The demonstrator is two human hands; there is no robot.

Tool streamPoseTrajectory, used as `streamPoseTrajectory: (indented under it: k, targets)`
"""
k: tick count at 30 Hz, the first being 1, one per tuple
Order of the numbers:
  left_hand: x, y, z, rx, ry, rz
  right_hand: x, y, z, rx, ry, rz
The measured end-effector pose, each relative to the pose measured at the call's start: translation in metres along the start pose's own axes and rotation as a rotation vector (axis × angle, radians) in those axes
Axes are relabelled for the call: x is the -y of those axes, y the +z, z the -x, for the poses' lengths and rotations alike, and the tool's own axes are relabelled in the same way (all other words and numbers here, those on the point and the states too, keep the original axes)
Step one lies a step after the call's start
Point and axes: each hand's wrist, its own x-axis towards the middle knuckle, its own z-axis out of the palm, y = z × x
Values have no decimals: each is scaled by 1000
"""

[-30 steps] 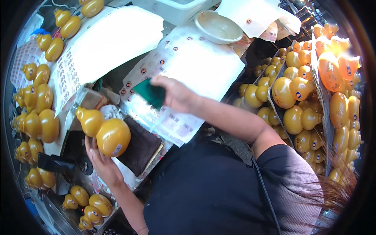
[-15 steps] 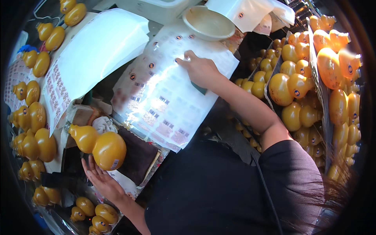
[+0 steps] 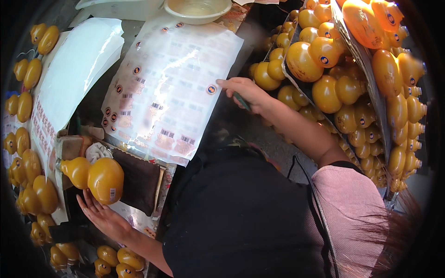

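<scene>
A yellow-brown gourd-shaped bottle (image 3: 105, 180) lies on its side at the left, a small barcode label on its round body. My left hand (image 3: 107, 221) is spread open beneath it, fingertips against its lower side. My right hand (image 3: 245, 93) is at the right edge of a translucent decal sheet (image 3: 176, 88). Its curled fingers keep a flat dark green piece (image 3: 241, 100) against the palm. At its index fingertip is a round blue-and-orange decal (image 3: 211, 89); whether it is stuck to the finger or lies on the sheet, I cannot tell.
A stack of printed sheets (image 3: 79, 60) lies at the left, with more gourd bottles (image 3: 45, 194) beyond. A pale bowl (image 3: 198, 10) stands at the far edge. Crates of gourd bottles (image 3: 303, 62) fill the right. A dark cloth pad (image 3: 136, 183) and crumpled white cloth (image 3: 98, 152) lie near the bottle.
My right hand has moved from the middle of the decal sheet to its right edge, the round decal now showing at its fingertip. The left hand stays under the bottle. The whole view has shifted.
</scene>
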Motion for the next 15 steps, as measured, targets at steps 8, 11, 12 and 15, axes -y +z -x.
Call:
streamPoseTrajectory:
  k: [8, 11, 12, 15]
  targets:
    - [8, -26, 1, -12, 34, 9, -5, -11, -2, 291, 91, 156]
    - [5, -19, -9, -48, 18, 4, -3, -4, 6, 316, 6, -24]
    - [5, -22, -13, -10, 39, 30, 9, 9, 11, 342, -29, -86]
    - [-5, -13, -26, 29, 57, 39, 65, 68, 30, 428, -122, -111]
